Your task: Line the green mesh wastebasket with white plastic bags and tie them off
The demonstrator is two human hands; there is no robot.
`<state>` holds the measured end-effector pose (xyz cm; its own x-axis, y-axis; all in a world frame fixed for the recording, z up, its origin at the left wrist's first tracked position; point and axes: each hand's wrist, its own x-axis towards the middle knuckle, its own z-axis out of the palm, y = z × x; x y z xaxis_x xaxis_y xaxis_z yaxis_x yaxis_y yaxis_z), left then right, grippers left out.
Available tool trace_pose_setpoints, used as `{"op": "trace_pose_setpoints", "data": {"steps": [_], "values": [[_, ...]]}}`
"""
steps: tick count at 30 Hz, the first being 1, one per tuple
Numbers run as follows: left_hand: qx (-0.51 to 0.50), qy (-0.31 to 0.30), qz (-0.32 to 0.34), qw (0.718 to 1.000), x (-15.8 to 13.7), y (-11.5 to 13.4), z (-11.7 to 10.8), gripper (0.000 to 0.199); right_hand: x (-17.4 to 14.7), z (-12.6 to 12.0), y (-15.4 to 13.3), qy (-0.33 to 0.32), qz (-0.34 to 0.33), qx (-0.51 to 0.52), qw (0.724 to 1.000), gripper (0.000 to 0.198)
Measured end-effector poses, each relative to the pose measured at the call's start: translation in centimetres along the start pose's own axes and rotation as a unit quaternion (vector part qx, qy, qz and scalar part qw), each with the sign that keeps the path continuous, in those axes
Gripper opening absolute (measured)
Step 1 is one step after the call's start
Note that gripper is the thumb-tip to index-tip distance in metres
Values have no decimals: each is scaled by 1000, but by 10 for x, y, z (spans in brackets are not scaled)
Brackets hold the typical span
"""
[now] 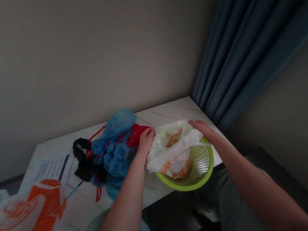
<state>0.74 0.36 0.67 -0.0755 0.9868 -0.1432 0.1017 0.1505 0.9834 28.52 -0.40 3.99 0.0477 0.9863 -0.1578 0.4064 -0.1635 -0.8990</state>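
A green perforated plastic basket stands tilted toward me at the front edge of the marble-patterned table. Inside its mouth hangs a white plastic bag with orange print, its opening spread over the far rim while its near edge sags within the basket. My left hand is closed on the bag's edge at the left of the rim. At the far right side my right hand grips the bag's edge too. The fingertips of both hands are partly hidden behind the plastic.
Left of the basket lies a heap of blue bags, with a red bag and black bags among them. Farther left are a printed sheet and a white-and-orange bag. A blue curtain hangs at the right.
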Motion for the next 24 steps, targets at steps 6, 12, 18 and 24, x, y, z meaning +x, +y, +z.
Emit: {"op": "trace_pose_setpoints", "data": {"steps": [6,12,18,24], "values": [[130,-41,111,984,-9,22,-5,31,-1,-8,-9,44,-204,-118,971,20],[311,-86,216,921,-23,43,-10,28,-28,-22,-31,-17,-194,-309,931,20],[361,-75,196,908,-27,44,-6,27,-36,-26,-32,-39,-123,-359,924,36],[331,-45,162,929,-27,39,0,24,-23,-32,-12,-41,-21,-260,965,37]]}}
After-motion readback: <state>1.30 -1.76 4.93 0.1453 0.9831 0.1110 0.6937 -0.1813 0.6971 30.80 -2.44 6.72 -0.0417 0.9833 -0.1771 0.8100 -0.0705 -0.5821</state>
